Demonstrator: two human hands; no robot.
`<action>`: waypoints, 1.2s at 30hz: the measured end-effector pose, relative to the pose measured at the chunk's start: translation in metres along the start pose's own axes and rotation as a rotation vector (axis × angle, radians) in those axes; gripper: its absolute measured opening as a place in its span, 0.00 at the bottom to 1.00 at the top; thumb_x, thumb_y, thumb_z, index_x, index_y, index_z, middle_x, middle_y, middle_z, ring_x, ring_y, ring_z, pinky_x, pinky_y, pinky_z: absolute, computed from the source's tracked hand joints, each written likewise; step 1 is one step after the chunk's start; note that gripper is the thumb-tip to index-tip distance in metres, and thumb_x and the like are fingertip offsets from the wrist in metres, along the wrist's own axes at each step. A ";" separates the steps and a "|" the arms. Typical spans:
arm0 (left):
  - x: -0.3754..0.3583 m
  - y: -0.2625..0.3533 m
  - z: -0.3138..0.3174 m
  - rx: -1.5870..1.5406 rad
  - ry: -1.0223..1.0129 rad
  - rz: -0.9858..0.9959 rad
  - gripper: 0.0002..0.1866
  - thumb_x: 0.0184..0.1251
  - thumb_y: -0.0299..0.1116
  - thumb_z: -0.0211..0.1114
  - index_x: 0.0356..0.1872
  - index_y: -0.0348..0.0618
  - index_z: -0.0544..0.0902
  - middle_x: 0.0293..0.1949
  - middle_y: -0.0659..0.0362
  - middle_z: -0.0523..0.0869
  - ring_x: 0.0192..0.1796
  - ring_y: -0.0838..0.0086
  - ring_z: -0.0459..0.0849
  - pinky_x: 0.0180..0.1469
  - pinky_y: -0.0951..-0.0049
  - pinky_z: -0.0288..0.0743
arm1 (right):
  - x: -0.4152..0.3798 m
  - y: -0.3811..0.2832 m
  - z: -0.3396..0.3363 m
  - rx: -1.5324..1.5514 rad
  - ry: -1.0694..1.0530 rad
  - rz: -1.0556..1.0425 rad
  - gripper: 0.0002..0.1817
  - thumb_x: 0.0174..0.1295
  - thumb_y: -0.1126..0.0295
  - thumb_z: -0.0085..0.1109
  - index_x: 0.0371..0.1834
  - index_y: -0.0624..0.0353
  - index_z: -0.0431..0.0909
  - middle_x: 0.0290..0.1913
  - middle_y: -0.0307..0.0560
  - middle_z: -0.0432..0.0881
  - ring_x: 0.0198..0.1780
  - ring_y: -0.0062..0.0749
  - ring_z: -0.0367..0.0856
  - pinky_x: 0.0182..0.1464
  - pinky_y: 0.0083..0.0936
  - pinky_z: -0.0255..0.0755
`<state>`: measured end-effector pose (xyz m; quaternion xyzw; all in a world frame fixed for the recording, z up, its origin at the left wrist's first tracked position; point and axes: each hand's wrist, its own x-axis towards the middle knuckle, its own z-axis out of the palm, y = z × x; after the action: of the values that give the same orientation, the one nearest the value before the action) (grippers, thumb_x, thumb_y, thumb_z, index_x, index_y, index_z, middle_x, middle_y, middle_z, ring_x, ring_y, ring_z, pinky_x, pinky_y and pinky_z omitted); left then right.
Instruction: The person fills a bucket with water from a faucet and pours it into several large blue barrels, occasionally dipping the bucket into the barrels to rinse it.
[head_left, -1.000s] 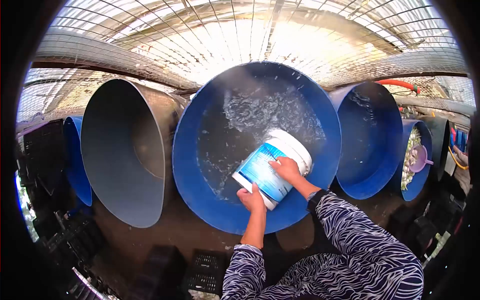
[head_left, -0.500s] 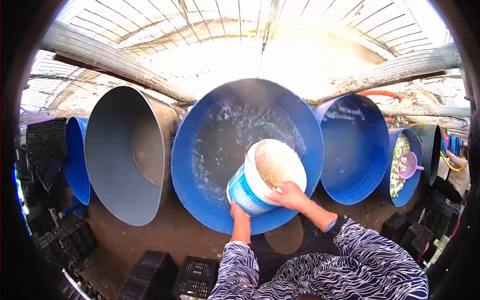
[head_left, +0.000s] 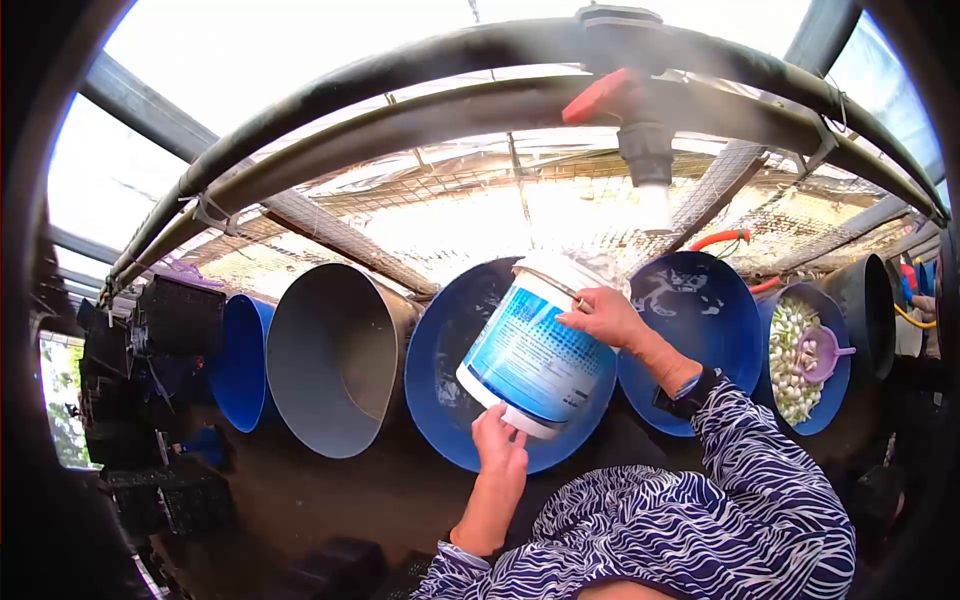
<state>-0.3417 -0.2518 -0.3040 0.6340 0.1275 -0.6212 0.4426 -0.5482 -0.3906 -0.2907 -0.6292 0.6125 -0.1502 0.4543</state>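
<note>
Both my hands hold a white plastic bucket (head_left: 535,350) with a blue printed label, raised in front of a large blue tub (head_left: 430,390). My left hand (head_left: 500,440) supports it low, fingers against the bottom edge. Up at the rim, my right hand (head_left: 608,318) grips the right side. The bucket leans, mouth up and away from me, so its contents are hidden. Above it hangs a dark pipe valve (head_left: 645,150) with a red handle (head_left: 598,97); a blurred white stream shows under its outlet.
A grey tub (head_left: 310,360) and a narrow blue tub (head_left: 238,370) stand left. At right is another blue tub (head_left: 690,350), then one with white-green bulb-like pieces (head_left: 792,375) and a purple scoop (head_left: 822,354). Dark pipes (head_left: 400,125) cross overhead. Black crates (head_left: 180,315) stack at left.
My hands have lifted the bucket from over the tub and turned it, so its label faces me and its watery inside no longer shows. The view has tilted up, bringing in the valve and pipes.
</note>
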 end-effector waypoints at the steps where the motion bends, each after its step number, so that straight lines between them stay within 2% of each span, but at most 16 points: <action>1: -0.012 0.009 0.005 -0.008 -0.070 0.009 0.10 0.58 0.33 0.58 0.40 0.45 0.73 0.38 0.60 0.77 0.41 0.72 0.75 0.45 0.65 0.66 | -0.002 -0.010 -0.006 0.042 0.034 -0.040 0.23 0.47 0.49 0.66 0.19 0.60 0.75 0.19 0.49 0.76 0.24 0.35 0.76 0.30 0.31 0.69; 4: -0.058 0.024 0.026 0.011 -0.139 0.162 0.15 0.60 0.34 0.58 0.48 0.46 0.71 0.42 0.59 0.77 0.45 0.70 0.74 0.53 0.58 0.63 | 0.000 -0.016 -0.016 0.082 0.092 -0.120 0.24 0.48 0.49 0.66 0.18 0.61 0.75 0.18 0.47 0.75 0.23 0.34 0.74 0.29 0.31 0.68; 9: -0.110 0.035 0.033 -0.076 -0.353 0.244 0.13 0.62 0.29 0.56 0.48 0.47 0.69 0.41 0.61 0.77 0.43 0.71 0.75 0.51 0.60 0.65 | -0.020 -0.048 -0.032 0.120 0.066 -0.195 0.21 0.52 0.51 0.64 0.23 0.60 0.77 0.20 0.48 0.76 0.24 0.33 0.75 0.31 0.30 0.68; 12: -0.113 0.042 0.022 -0.081 -0.401 0.255 0.14 0.63 0.29 0.56 0.48 0.47 0.69 0.40 0.62 0.76 0.43 0.73 0.74 0.51 0.62 0.66 | -0.023 -0.054 -0.019 0.208 0.106 -0.210 0.19 0.53 0.52 0.63 0.27 0.60 0.80 0.22 0.49 0.78 0.26 0.34 0.76 0.32 0.29 0.69; 14: -0.096 0.044 0.005 -0.093 -0.398 0.233 0.13 0.64 0.30 0.57 0.48 0.46 0.68 0.41 0.61 0.76 0.41 0.75 0.73 0.50 0.64 0.66 | -0.019 -0.046 0.004 0.189 0.029 -0.150 0.20 0.54 0.51 0.61 0.30 0.59 0.81 0.25 0.51 0.80 0.29 0.37 0.79 0.35 0.31 0.71; 18: -0.026 0.012 -0.045 -0.112 -0.138 0.111 0.14 0.62 0.29 0.56 0.48 0.47 0.69 0.41 0.62 0.76 0.41 0.74 0.73 0.52 0.61 0.64 | -0.007 0.002 0.094 0.101 -0.064 -0.060 0.23 0.54 0.45 0.57 0.30 0.58 0.82 0.28 0.54 0.82 0.33 0.43 0.81 0.38 0.36 0.72; 22: 0.047 -0.037 -0.088 -0.037 0.149 -0.046 0.12 0.59 0.28 0.59 0.42 0.50 0.68 0.40 0.61 0.73 0.40 0.73 0.71 0.49 0.60 0.66 | 0.004 0.080 0.206 0.077 -0.143 0.058 0.26 0.54 0.42 0.54 0.32 0.56 0.83 0.31 0.55 0.83 0.36 0.47 0.82 0.41 0.39 0.73; 24: 0.084 -0.060 -0.102 0.035 0.255 -0.093 0.11 0.58 0.31 0.60 0.41 0.48 0.71 0.40 0.60 0.73 0.44 0.69 0.71 0.53 0.55 0.64 | 0.008 0.111 0.247 0.077 -0.188 0.162 0.26 0.54 0.42 0.54 0.33 0.56 0.84 0.32 0.56 0.83 0.37 0.48 0.82 0.42 0.38 0.73; 25: 0.102 -0.066 -0.110 0.061 0.226 -0.137 0.16 0.59 0.31 0.60 0.45 0.50 0.65 0.39 0.60 0.70 0.40 0.74 0.69 0.47 0.62 0.66 | 0.014 0.127 0.263 0.079 -0.208 0.213 0.27 0.54 0.42 0.54 0.34 0.56 0.84 0.33 0.56 0.83 0.37 0.48 0.82 0.42 0.38 0.73; 28: 0.157 -0.082 -0.107 0.096 0.330 -0.138 0.17 0.58 0.35 0.61 0.47 0.51 0.67 0.43 0.60 0.72 0.44 0.70 0.70 0.51 0.56 0.64 | 0.045 0.175 0.292 0.004 -0.272 0.292 0.28 0.54 0.41 0.54 0.35 0.57 0.84 0.35 0.58 0.83 0.39 0.49 0.82 0.44 0.38 0.73; 29: 0.185 -0.090 -0.110 0.117 0.378 -0.145 0.21 0.58 0.36 0.61 0.50 0.52 0.64 0.46 0.59 0.70 0.45 0.71 0.70 0.50 0.55 0.63 | 0.052 0.189 0.306 0.015 -0.290 0.325 0.28 0.53 0.41 0.55 0.35 0.58 0.84 0.35 0.58 0.83 0.40 0.50 0.81 0.45 0.39 0.73; 30: 0.218 -0.102 -0.114 0.149 0.474 -0.076 0.17 0.60 0.37 0.61 0.47 0.49 0.66 0.42 0.58 0.72 0.41 0.71 0.71 0.46 0.59 0.66 | 0.057 0.199 0.315 -0.004 -0.271 0.305 0.28 0.54 0.41 0.54 0.35 0.58 0.84 0.35 0.58 0.83 0.40 0.51 0.81 0.44 0.39 0.73; 32: 0.276 -0.122 -0.126 0.098 0.439 0.002 0.13 0.63 0.37 0.59 0.42 0.45 0.67 0.37 0.57 0.74 0.36 0.72 0.73 0.37 0.67 0.69 | 0.071 0.218 0.333 -0.042 -0.225 0.261 0.28 0.54 0.41 0.54 0.34 0.58 0.84 0.34 0.59 0.82 0.39 0.51 0.81 0.44 0.40 0.73; 34: 0.317 -0.141 -0.121 0.471 0.398 0.121 0.14 0.64 0.34 0.58 0.39 0.36 0.66 0.39 0.50 0.75 0.39 0.66 0.76 0.41 0.61 0.72 | 0.094 0.228 0.321 -0.050 -0.146 0.307 0.28 0.55 0.41 0.52 0.31 0.59 0.82 0.34 0.60 0.82 0.40 0.52 0.80 0.43 0.42 0.72; 35: 0.350 -0.164 -0.122 0.566 0.434 0.077 0.11 0.66 0.34 0.57 0.37 0.36 0.67 0.37 0.49 0.76 0.38 0.64 0.77 0.40 0.61 0.72 | 0.106 0.236 0.315 -0.110 -0.149 0.286 0.28 0.55 0.41 0.52 0.32 0.58 0.82 0.34 0.59 0.82 0.40 0.52 0.80 0.43 0.42 0.72; 36: 0.360 -0.170 -0.103 0.507 0.450 0.117 0.11 0.67 0.34 0.56 0.37 0.36 0.67 0.39 0.46 0.77 0.39 0.62 0.77 0.41 0.61 0.73 | 0.113 0.245 0.311 -0.174 -0.148 0.263 0.28 0.55 0.41 0.53 0.32 0.58 0.82 0.35 0.59 0.82 0.40 0.52 0.80 0.43 0.42 0.72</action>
<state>-0.3226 -0.2194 -0.7132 0.8512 0.0271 -0.4513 0.2666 -0.4485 -0.3328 -0.6860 -0.5899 0.6651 0.0107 0.4577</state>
